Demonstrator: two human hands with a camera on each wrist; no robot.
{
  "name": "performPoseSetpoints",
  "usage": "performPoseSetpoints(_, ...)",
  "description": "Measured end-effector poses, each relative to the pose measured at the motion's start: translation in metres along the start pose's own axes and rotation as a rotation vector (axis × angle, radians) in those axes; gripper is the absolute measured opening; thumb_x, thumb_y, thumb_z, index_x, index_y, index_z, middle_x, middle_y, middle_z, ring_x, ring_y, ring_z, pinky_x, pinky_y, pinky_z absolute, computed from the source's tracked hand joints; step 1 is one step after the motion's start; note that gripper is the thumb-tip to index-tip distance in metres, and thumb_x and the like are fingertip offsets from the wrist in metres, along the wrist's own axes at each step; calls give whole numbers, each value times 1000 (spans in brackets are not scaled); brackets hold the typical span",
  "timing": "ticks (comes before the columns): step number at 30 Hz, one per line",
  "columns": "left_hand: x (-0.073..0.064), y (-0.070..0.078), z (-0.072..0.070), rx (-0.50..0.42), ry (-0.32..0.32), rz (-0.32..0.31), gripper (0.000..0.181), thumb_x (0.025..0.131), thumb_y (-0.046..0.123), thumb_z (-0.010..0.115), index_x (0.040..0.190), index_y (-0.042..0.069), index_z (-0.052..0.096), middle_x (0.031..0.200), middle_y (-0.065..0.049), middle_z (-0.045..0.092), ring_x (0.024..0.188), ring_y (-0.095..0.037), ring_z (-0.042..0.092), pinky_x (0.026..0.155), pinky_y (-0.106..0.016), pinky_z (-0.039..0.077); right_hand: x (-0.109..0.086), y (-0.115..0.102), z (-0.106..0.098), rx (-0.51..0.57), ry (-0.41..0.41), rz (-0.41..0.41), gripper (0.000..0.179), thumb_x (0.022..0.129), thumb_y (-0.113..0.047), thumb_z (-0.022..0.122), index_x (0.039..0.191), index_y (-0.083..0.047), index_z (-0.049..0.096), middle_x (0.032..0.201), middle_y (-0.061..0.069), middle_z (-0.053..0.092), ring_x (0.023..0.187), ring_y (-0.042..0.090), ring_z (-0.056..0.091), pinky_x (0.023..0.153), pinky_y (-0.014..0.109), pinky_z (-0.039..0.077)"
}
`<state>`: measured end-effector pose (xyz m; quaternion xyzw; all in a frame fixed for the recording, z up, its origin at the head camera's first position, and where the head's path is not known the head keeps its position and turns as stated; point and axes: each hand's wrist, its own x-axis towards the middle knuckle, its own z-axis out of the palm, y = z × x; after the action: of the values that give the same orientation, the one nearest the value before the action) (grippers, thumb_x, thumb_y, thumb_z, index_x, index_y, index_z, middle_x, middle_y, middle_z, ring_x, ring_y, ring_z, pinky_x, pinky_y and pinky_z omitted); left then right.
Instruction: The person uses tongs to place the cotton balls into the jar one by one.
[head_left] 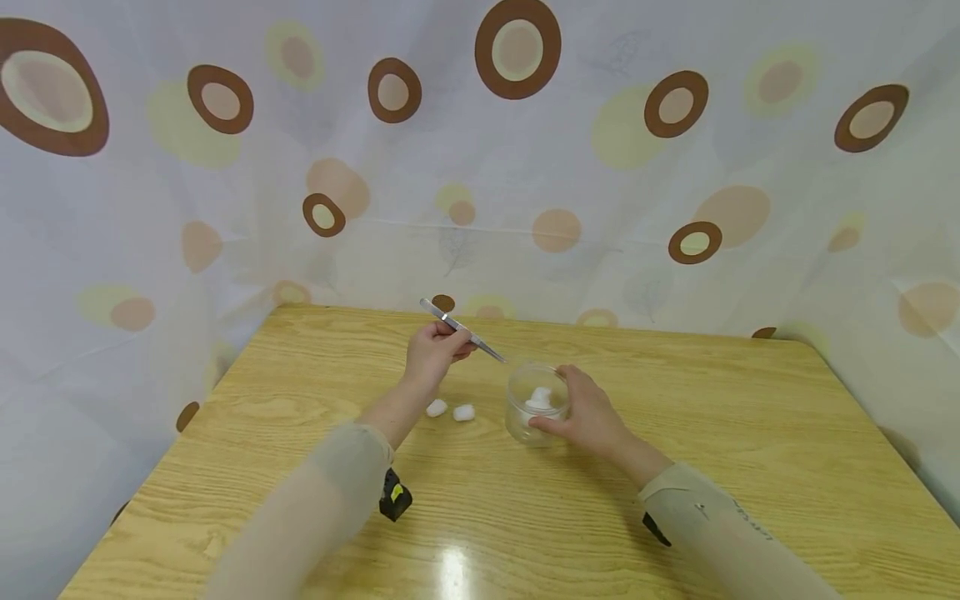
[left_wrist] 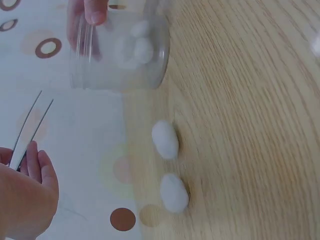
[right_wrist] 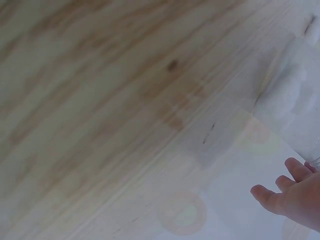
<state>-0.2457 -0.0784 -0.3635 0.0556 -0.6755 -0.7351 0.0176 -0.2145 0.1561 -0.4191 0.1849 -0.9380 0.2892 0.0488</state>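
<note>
My left hand (head_left: 431, 354) pinches a pair of metal tweezers (head_left: 487, 348), their tips pointing toward the clear jar (head_left: 517, 425). In the left wrist view the tweezers' arms (left_wrist: 35, 125) stand apart with nothing between them. Several white cotton balls (head_left: 540, 400) lie inside the jar, which has no lid on it. My right hand (head_left: 588, 412) grips the jar's right side, thumb in front and fingers behind. On the table, left of the jar, lie two more cotton balls, a left one (head_left: 436, 407) and a right one (head_left: 464, 412).
The wooden table (head_left: 600, 533) meets a patterned curtain (head_left: 480, 250) along its back edge and at both sides. Black wrist devices, one at the left forearm (head_left: 394, 497) and one under the right (head_left: 656, 530), sit close to the tabletop.
</note>
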Motion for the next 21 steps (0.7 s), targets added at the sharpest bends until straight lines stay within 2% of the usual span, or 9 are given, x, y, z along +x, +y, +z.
performPoseSetpoints(8,2,-7,-34,56,40,-18,10,85,5,60,92,1,56,71,4,63,65,-4,63,81,-28,57,0,-3,0,10,-16,13,85,74,-45,75,132,5,38,130,25,49,121,41,46,100,57,40)
performPoseSetpoints(15,3,-17,-64,190,66,-22,15,86,6,59,98,-2,56,76,2,64,66,-2,63,80,-26,57,0,-2,0,17,-18,15,85,74,-44,76,132,5,38,130,25,49,121,40,46,101,58,38)
performPoseSetpoints(21,2,-22,-82,260,67,-19,17,86,6,59,99,-3,56,80,-1,64,69,-2,62,83,-29,56,0,-1,1,14,-14,5,85,75,-43,75,132,6,38,130,25,49,121,41,46,100,60,36)
